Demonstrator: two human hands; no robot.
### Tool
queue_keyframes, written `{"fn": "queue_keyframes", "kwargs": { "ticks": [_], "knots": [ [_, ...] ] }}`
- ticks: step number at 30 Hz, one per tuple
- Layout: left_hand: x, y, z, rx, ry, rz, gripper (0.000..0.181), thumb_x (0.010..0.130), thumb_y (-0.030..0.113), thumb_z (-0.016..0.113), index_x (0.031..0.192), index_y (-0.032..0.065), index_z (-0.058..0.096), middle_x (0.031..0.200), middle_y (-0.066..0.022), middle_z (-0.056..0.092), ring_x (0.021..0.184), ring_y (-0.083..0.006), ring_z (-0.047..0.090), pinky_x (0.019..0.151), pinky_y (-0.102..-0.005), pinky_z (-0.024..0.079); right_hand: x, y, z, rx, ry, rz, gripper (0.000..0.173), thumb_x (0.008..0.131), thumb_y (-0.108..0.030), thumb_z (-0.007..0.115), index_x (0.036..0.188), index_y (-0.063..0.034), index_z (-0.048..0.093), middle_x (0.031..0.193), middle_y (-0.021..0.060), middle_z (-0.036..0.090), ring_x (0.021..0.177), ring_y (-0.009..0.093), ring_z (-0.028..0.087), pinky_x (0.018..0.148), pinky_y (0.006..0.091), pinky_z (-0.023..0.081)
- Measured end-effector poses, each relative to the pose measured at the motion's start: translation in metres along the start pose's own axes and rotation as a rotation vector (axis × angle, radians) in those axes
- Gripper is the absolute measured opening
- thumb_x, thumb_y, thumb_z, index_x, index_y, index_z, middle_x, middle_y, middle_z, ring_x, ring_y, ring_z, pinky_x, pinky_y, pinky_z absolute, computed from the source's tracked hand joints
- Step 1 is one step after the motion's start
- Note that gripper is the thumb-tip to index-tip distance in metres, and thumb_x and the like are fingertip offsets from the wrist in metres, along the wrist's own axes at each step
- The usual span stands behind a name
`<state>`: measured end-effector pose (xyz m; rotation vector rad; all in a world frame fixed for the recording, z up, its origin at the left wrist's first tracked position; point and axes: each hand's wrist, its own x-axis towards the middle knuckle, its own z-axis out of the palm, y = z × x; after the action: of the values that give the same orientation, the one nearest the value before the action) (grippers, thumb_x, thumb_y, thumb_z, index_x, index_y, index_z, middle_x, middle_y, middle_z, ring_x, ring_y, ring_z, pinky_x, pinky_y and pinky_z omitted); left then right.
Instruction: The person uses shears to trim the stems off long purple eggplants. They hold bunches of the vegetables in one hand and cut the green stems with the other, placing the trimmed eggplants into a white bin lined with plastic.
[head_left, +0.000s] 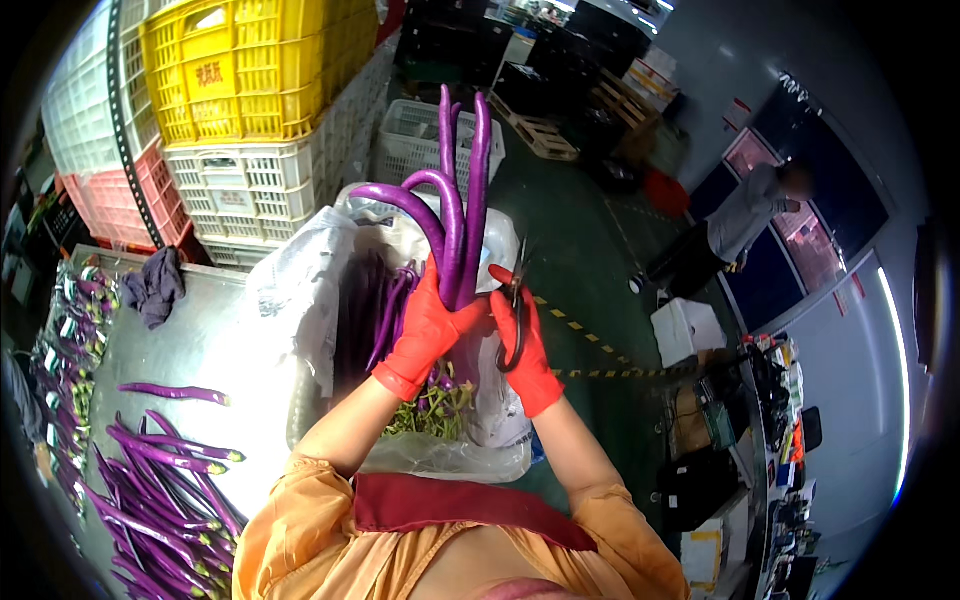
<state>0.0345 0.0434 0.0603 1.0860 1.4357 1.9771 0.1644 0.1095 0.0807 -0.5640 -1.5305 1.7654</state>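
Note:
My left hand (427, 326), in a red glove, is closed around the lower ends of several long purple eggplants (452, 225), which stand up and fan out above it. To its right my right hand (521, 341), gloved in red too, holds a pair of scissors (516, 300) with black handles, the blades pointing up. Both hands are above a crate (487, 466) lined with clear and white plastic. More eggplants (386, 307) lie inside it, their green stems (435, 412) towards me. The cut ends of the held eggplants are hidden by my left hand.
A metal table (180, 337) on the left bears a pile of loose eggplants (165, 510), a dark cloth (154, 285) and bagged eggplants (71, 352). Stacked yellow crates (232, 82) and white ones (240, 187) rise beyond. Another person (742, 210) stands at the far right by a wall.

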Motion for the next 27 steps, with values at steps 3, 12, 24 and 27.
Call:
{"fn": "queue_keyframes", "kwargs": {
  "ticks": [3,12,24,27],
  "knots": [
    [-0.002,-0.018,0.002,0.130,0.030,0.139,0.090,0.073,0.026,0.082,0.147,0.0115,0.033,0.108,-0.0102,0.067,0.097,-0.0235,0.067,0.084,-0.0349,0.051,0.002,-0.008,0.032,-0.009,0.056,-0.122,0.050,0.091,-0.020,0.071,0.134,-0.0051,0.051,0.117,0.0025,0.061,0.110,0.012,0.055,0.097,0.0284,0.042],
    [-0.018,0.017,-0.032,-0.412,-0.370,-0.091,0.069,0.084,0.018,0.078,0.141,0.0068,0.042,0.131,-0.0041,0.054,0.120,-0.0150,0.050,0.101,-0.0330,0.043,0.017,-0.008,0.022,-0.003,-0.100,-0.015,0.042,0.093,-0.024,0.064,0.129,-0.0036,0.059,0.107,0.0032,0.066,0.101,0.013,0.060,0.093,0.0283,0.046],
    [0.000,-0.037,-0.050,-0.478,-0.154,-0.452,0.025,0.093,0.018,0.065,0.106,-0.0016,0.070,0.099,-0.0092,0.072,0.090,-0.0181,0.067,0.081,-0.0294,0.051,-0.035,-0.039,-0.069,0.491,0.034,0.043,0.053,0.095,-0.031,0.058,0.139,-0.0037,0.048,0.082,0.0078,0.058,0.069,0.014,0.056,0.062,0.0270,0.049],
    [0.011,-0.049,-0.058,-0.633,-0.231,-0.502,0.042,0.096,0.027,0.059,0.119,-0.0078,0.063,0.109,-0.0173,0.069,0.100,-0.0263,0.066,0.094,-0.0362,0.050,-0.089,-0.056,-0.110,0.343,0.288,0.049,0.048,0.093,-0.030,0.063,0.133,-0.0032,0.055,0.089,0.0102,0.062,0.074,0.015,0.060,0.067,0.0287,0.051]
  ]
}}
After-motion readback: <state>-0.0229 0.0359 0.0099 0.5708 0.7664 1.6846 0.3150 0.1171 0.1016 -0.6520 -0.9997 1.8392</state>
